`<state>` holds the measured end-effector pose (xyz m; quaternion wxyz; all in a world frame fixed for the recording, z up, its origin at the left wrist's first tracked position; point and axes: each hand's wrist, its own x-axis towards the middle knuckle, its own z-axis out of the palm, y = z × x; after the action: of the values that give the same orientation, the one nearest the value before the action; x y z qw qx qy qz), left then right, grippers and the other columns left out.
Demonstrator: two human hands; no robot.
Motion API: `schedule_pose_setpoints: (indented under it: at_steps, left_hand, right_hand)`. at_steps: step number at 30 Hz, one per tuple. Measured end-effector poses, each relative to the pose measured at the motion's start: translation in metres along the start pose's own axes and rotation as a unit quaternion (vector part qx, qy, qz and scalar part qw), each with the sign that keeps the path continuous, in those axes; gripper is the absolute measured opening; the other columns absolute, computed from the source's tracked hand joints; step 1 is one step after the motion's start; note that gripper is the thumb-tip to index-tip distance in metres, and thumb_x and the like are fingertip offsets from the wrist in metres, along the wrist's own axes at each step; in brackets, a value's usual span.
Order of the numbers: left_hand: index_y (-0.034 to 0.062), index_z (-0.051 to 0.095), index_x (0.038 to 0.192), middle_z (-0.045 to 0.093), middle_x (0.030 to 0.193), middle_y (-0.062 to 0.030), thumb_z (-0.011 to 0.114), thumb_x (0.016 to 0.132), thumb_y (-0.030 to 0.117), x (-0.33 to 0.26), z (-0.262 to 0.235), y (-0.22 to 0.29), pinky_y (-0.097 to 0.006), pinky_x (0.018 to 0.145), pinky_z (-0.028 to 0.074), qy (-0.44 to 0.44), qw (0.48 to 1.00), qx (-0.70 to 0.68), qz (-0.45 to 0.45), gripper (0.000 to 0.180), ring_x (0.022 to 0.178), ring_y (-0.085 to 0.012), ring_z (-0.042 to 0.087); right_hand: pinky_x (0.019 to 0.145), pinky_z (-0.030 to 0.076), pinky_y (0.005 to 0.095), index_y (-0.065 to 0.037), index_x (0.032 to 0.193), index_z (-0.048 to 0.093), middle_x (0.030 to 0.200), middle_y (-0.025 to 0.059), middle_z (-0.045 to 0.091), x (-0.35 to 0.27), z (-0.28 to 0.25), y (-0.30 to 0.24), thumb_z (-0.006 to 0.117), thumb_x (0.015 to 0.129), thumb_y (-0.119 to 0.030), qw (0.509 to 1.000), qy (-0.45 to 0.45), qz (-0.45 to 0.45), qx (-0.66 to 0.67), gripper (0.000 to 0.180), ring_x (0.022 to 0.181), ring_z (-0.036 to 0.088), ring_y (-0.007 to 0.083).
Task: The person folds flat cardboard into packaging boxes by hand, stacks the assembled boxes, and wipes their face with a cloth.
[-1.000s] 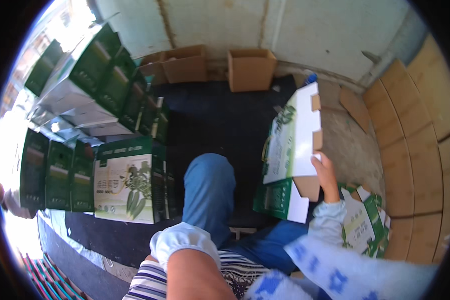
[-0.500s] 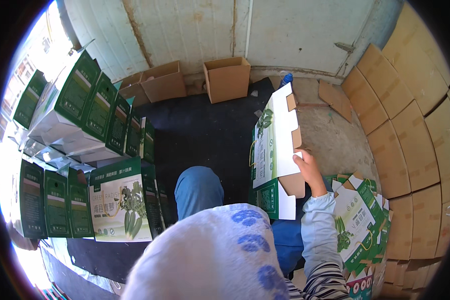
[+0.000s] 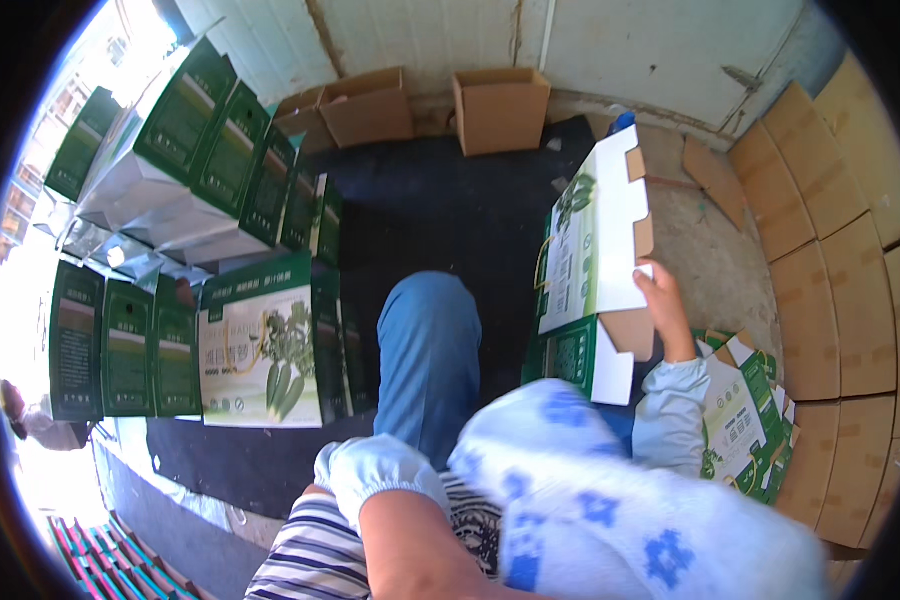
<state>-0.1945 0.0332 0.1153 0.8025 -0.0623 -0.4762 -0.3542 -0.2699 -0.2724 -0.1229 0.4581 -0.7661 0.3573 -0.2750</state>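
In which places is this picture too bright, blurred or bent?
In the head view, glare washes out the left edge; the white cloth looks smeared, the box in the right hand clearer; brown cartons look bent near the dark rim.

Black floor mat (image 3: 420,210) as ref: open brown cartons (image 3: 502,122) along its far edge, pale panel wall (image 3: 430,42) behind them. Right of mat: concrete floor (image 3: 720,255), loose cardboard sheet (image 3: 714,178), then stacked brown cartons (image 3: 805,270).

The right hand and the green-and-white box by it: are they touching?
Touching. The head view shows the right hand gripping the box at its edge, thumb over the white cardboard.
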Motion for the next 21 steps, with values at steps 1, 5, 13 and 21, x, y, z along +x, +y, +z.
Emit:
schedule_pose_setpoints:
  at_steps: [1,5,13,21]
  left_hand:
    - [-0.0058,0.057,0.093,0.057,0.086,-0.0208,0.056,0.086,0.035,-0.001,0.002,0.005,-0.033,0.058,0.052,0.011,1.0,0.008,0.011,0.041,0.069,-0.0292,0.06]
    - [-0.006,0.056,0.093,0.057,0.086,-0.0208,0.055,0.087,0.035,-0.007,-0.002,0.01,-0.033,0.058,0.052,0.016,1.0,0.006,0.019,0.042,0.069,-0.0293,0.06]
    - [-0.0064,0.056,0.094,0.056,0.087,-0.0209,0.054,0.088,0.035,-0.009,-0.012,0.009,-0.034,0.058,0.053,-0.014,0.999,0.041,0.026,0.042,0.069,-0.0294,0.06]
    - [-0.0124,0.055,0.1,0.056,0.09,-0.0275,0.044,0.085,0.058,-0.01,-0.018,0.0,-0.036,0.057,0.052,-0.028,0.999,-0.013,0.018,0.073,0.07,-0.0334,0.062]
  right_hand:
    - [0.066,0.044,0.0277,0.004,0.1,0.056,0.078,0.0077,0.06,-0.001,0.005,-0.007,0.053,0.084,-0.016,1.0,-0.006,0.006,0.017,0.026,0.072,0.054,0.0127]
    - [0.068,0.044,0.027,0.004,0.101,0.056,0.083,0.0087,0.062,-0.001,-0.004,-0.001,0.053,0.085,-0.016,0.999,-0.005,0.034,0.039,0.026,0.076,0.055,0.0129]
    - [0.071,0.044,0.0282,0.004,0.101,0.056,0.086,0.0096,0.061,-0.004,0.001,-0.008,0.052,0.085,-0.016,0.999,-0.021,0.029,0.012,0.027,0.078,0.055,0.0142]
    - [0.072,0.044,0.0277,0.004,0.103,0.056,0.088,0.0085,0.061,-0.006,-0.002,-0.016,0.052,0.085,-0.014,0.999,-0.02,0.035,0.024,0.026,0.079,0.055,0.0135]
